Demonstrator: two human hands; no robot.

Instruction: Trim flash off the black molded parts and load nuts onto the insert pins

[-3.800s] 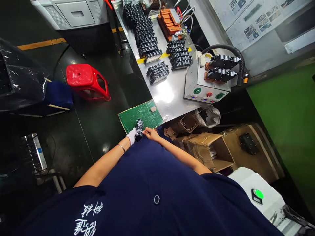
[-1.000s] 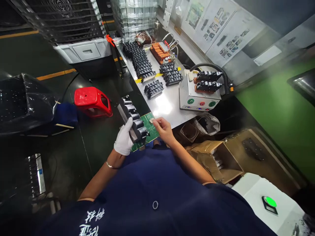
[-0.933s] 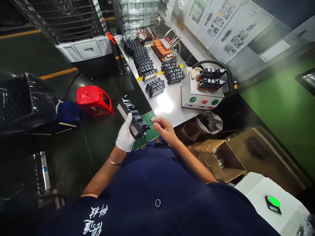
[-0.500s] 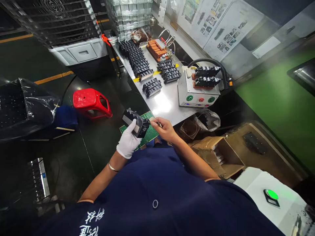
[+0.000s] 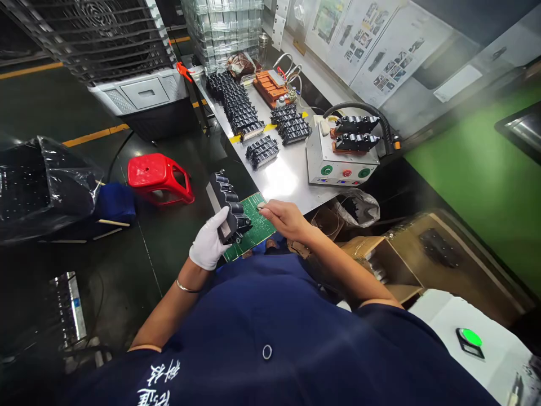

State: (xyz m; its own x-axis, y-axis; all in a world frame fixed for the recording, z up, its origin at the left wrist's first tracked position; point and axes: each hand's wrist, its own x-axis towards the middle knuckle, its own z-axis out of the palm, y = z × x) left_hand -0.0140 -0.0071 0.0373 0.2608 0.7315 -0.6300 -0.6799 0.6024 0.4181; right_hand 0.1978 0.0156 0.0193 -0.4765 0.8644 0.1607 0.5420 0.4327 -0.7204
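Note:
My left hand (image 5: 208, 243), in a white glove, grips a black moulded plastic part (image 5: 228, 206) by its lower end. This part has a row of rounded, scalloped sections and a flat greyish side face, and it is held tilted above a green cutting mat (image 5: 258, 225). My bare right hand (image 5: 287, 219) is closed in a pinch at the mat's right edge, apart from the part. From its fingertips pokes the tip of a small thin tool (image 5: 260, 207); the rest of the tool is hidden in the hand.
Similar black parts (image 5: 236, 107) stand in rows on the metal table (image 5: 283, 175). A white control box (image 5: 342, 160) carries two more. Behind lies an orange fixture (image 5: 270, 87) with hoses. A red stool (image 5: 158, 177) is at left, cardboard boxes (image 5: 389, 265) at right.
The black part has swung more upright and shifted left with my left hand, away from my right hand. My right hand has barely moved, and the gap between the tool and the part has widened.

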